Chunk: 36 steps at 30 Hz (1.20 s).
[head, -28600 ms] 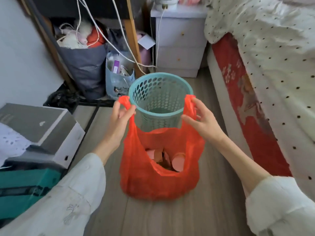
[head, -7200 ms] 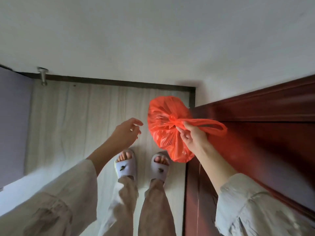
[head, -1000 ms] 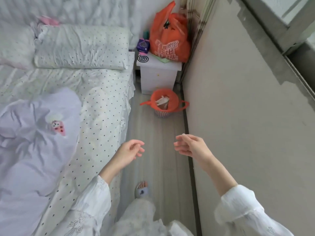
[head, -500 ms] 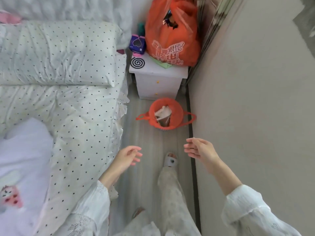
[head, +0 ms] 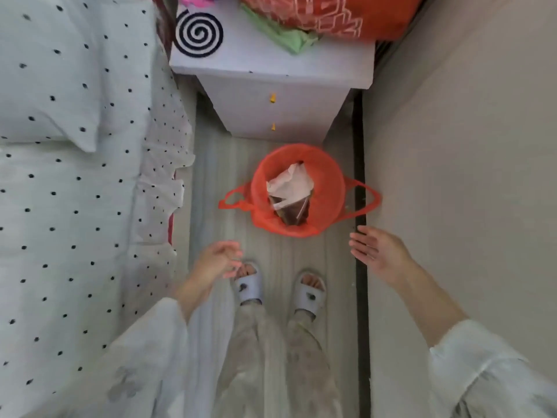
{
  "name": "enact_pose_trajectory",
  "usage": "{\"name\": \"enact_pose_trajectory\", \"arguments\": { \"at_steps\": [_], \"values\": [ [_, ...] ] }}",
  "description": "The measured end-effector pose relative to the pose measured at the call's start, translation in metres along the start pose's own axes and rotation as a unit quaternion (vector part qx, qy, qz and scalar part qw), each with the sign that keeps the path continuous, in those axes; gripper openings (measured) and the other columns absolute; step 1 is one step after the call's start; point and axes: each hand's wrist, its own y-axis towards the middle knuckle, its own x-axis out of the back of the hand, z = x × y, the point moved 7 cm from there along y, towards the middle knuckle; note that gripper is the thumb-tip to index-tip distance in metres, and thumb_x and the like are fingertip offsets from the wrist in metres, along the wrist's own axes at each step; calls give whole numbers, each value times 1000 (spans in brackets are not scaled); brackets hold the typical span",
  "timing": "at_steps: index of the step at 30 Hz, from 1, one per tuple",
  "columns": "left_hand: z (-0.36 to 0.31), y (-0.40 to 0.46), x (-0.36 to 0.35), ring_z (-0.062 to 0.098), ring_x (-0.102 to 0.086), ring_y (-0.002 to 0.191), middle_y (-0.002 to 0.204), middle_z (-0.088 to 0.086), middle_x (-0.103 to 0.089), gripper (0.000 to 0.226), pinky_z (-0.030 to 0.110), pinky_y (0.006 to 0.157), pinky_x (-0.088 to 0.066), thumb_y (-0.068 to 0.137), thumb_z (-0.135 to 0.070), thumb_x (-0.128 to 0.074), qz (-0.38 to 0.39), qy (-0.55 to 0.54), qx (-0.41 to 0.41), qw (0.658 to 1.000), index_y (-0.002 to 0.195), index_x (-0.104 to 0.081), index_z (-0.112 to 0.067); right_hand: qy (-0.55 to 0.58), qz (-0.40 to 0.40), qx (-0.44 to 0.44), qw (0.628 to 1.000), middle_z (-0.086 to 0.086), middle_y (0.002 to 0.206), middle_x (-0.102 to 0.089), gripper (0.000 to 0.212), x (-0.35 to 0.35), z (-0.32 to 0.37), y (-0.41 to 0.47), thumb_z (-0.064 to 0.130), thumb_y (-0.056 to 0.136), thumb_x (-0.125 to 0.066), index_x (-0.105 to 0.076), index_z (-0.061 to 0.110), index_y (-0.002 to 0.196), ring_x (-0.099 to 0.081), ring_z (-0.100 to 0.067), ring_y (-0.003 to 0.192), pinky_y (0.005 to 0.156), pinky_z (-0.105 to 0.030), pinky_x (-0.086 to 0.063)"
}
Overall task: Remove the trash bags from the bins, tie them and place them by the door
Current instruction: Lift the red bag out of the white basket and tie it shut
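Nearer now: orange trash bag [head: 328, 191], bin hidden.

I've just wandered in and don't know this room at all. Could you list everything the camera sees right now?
trash bag: one, orange, lining a bin on the floor before the nightstand, handles hanging out both sides
crumpled paper: one, white, inside the trash bag, atop brown rubbish
nightstand: one, white, between bed and wall
spiral coil: one, black, on the nightstand top
large bag: one, orange with white print, on the nightstand
green cloth: one, under the large bag
bed: one, white bedding with black dots, at image left
slippers: two, pale, on the person's feet
left hand: empty, fingers loosely curled
right hand: empty, fingers straight
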Motion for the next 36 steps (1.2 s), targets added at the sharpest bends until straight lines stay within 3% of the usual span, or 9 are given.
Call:
{"name": "enact_pose_trajectory", "arguments": {
  "at_steps": [3, 8, 12, 17, 20, 21, 24, 29, 36],
  "values": [
    [14, 79, -5, 16, -53, 74, 84, 1, -56, 15, 25, 66, -46, 93, -5, -40, -6, -41, 28, 999, 96, -52, -14, 32, -39, -23, 998, -23, 138, -46, 38, 2, -11, 72, 10, 97, -40, -41, -3, 133, -46, -33, 128, 104, -37, -38],
    [53, 179, -12, 21, -51, 95, 93, 4, -53, 13, 38, 87, -41, 93, -7, -41, -41, -150, 97, 983, 91, -50, -15, 72, -93, -36, 992, -23, 147, -35, 39, 11, -28, 167, 14, 97, -44, -41, 2, 134, -34, -34, 137, 112, -38, -33],
    [66, 229, -15, 17, -37, 108, 103, -1, -48, 10, 34, 88, -39, 91, -8, -46, -41, -143, 114, 982, 98, -49, -14, 113, -115, -5, 987, -11, 149, -32, 47, 11, -28, 212, 19, 92, -52, -39, 12, 137, -31, -23, 138, 109, -32, -34],
    [37, 263, -7, 9, -35, 106, 96, -9, -50, 10, 26, 92, -32, 91, -23, -46, -20, -200, 61, 978, 96, -53, -28, 119, -131, 19, 984, 7, 99, -51, 19, 8, -23, 244, 29, 95, -46, -52, 22, 112, -42, -9, 107, 103, -28, -32],
    [18, 265, -1, 3, -57, 79, 65, -13, -65, 42, 22, 87, -43, 93, -21, -44, -27, -239, 22, 970, 59, -68, -24, 129, -141, 34, 981, 6, 83, -56, 6, 7, -12, 248, 26, 93, -51, -55, 21, 95, -54, -9, 93, 99, -27, -34],
    [13, 261, 0, 2, -60, 69, 54, -14, -63, 46, 21, 79, -48, 93, -17, -45, -37, -253, 15, 967, 52, -67, -23, 131, -152, 46, 979, 5, 72, -55, 3, 8, -5, 244, 21, 91, -54, -55, 20, 88, -55, -9, 78, 91, -25, -41],
    [-6, 242, -1, 1, -61, 56, 50, -12, -55, 24, 27, 76, -51, 90, -13, -50, -55, -224, -26, 973, 70, -56, -23, 92, -147, 98, 980, 7, 44, -45, 13, 3, 21, 223, 9, 87, -56, -56, 20, 80, -44, -7, 48, 57, -20, -46],
    [-72, 179, -23, 7, -60, 66, 59, -11, -61, 19, 30, 80, -45, 89, -12, -52, 24, -85, -145, 986, 76, -56, -24, 26, -62, 142, 988, 0, 61, -41, 19, -24, 64, 157, 7, 90, -51, -52, 16, 73, -43, -11, 50, 62, -25, -44],
    [-131, 111, -49, 13, -61, 74, 59, -9, -61, 12, 29, 84, -44, 90, -16, -51, 109, -83, -127, 982, 82, -58, -21, -3, 37, 145, 989, 2, 56, -46, 22, -59, 83, 92, 8, 90, -51, -51, 16, 69, -45, -14, 55, 65, -27, -40]
  ]
}}
